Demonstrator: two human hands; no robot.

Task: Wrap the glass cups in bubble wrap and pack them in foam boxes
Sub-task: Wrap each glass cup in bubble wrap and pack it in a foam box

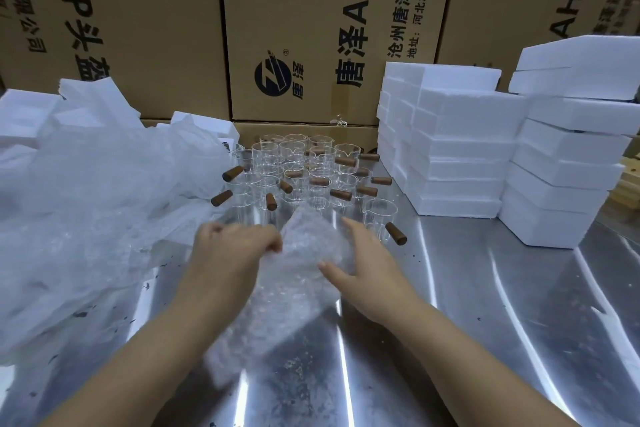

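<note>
Bubble wrap: one sheet | left fingers grip it | right fingers straight, touching it | glass cups: about twenty

just bare forearms and bare hands on show. left hand and right hand both have slim fingers and short plain nails, and the right thumbnail shows clearest.
</note>
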